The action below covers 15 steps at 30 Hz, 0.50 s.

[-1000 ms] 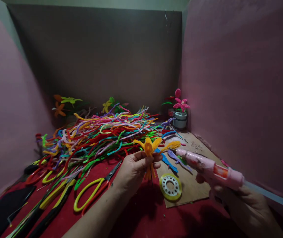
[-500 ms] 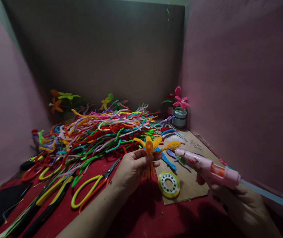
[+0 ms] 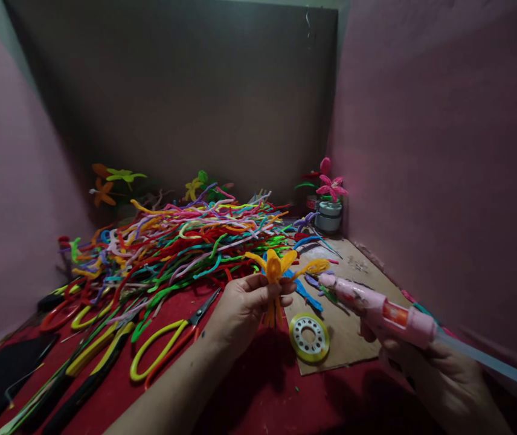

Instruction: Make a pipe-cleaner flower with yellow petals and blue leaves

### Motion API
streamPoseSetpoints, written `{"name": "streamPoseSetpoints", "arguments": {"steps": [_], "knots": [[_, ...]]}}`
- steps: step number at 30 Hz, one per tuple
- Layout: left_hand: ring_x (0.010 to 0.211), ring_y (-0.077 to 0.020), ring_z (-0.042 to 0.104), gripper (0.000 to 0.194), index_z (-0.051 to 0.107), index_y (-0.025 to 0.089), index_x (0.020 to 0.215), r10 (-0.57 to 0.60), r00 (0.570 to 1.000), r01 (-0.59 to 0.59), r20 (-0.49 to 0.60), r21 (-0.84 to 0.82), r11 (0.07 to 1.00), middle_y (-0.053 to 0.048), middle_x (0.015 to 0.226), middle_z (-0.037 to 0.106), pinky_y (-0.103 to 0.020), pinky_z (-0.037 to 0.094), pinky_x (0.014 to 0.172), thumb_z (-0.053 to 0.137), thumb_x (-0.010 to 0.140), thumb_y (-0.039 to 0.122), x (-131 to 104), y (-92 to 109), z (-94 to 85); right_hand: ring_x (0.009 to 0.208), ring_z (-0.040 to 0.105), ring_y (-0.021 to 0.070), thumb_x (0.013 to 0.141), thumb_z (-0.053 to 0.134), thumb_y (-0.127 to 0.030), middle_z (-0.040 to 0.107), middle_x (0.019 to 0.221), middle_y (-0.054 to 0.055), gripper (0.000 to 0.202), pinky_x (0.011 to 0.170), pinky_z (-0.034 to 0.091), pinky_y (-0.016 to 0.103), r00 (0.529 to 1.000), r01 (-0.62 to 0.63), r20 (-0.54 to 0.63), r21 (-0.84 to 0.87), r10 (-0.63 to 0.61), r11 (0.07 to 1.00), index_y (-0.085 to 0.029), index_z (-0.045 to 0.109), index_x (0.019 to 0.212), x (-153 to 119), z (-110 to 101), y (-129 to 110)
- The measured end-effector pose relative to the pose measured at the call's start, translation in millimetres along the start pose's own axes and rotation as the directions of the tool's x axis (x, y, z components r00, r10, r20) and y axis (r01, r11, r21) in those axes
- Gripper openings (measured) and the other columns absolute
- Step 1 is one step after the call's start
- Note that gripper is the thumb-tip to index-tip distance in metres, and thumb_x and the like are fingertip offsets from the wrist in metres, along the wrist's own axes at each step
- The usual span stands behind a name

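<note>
Between thumb and fingers, my left hand pinches an orange pipe-cleaner flower, its petals fanned upward and outward and its lower strands hanging beneath my fingers. My right hand is wrapped round a pink glue gun, with a long pale glue stick sticking out of its back end. The gun's nozzle points left toward the flower, a short way from its right petal and apart from it. Below the flower, a yellow-rimmed tape roll lies on a piece of cardboard.
A large heap of coloured pipe cleaners spreads across the red surface. Scissors and pliers lie at the left, beside a black flat object. A grey pot with a pink flower stands by the right wall.
The glue gun has shifted very slightly, its back end tilting a little lower. My left hand and the orange flower have hardly moved.
</note>
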<state>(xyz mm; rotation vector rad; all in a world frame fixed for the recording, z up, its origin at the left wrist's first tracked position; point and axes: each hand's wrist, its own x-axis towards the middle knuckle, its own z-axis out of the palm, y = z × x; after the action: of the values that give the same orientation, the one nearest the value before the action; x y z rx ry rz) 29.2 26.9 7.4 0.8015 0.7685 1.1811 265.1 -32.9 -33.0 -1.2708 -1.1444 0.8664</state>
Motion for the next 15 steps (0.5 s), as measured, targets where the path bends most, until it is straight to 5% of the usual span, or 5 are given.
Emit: {"name": "streamPoseSetpoints", "arguments": {"steps": [5,11,15], "knots": [[0.079,-0.0202,0.067,0.021,0.071,0.006,0.083,-0.012,1.0,0.012,-0.001,0.008,1.0,-0.013,0.084,0.072,-0.026,0.054,0.069,0.073,0.063,0.012,-0.8,1.7,1.6,0.048,0.063,0.021,0.057,0.074,-0.041,0.073,0.071,0.003,0.024,0.051,0.058,0.028,1.0,0.003,-0.008,0.01,-0.003,1.0,-0.033,0.075,0.079,-1.1,1.8,-3.4],[0.079,-0.021,0.067,0.023,0.071,0.006,0.084,-0.009,1.0,0.009,-0.001,0.008,1.0,-0.014,0.085,0.071,-0.027,0.054,0.068,0.074,0.062,0.012,0.6,0.7,1.2,0.074,0.069,0.0275,0.066,0.067,-0.038,0.074,0.077,0.001,0.02,0.066,0.059,0.031,0.989,0.147,0.042,-0.035,-0.145,0.989,-0.036,0.074,0.084,-1.4,2.2,-5.3],[0.079,-0.0203,0.068,0.02,0.07,0.005,0.084,-0.008,1.0,0.008,0.001,-0.006,1.0,-0.013,0.086,0.071,-0.025,0.054,0.066,0.072,0.064,0.01,0.7,-0.8,0.4,0.069,0.07,0.0268,0.069,0.064,-0.039,0.073,0.072,0.002,0.014,0.059,0.06,0.028,0.983,0.183,0.047,-0.099,-0.179,0.978,-0.037,0.074,0.078,-1.1,-2.7,-0.6]]}}
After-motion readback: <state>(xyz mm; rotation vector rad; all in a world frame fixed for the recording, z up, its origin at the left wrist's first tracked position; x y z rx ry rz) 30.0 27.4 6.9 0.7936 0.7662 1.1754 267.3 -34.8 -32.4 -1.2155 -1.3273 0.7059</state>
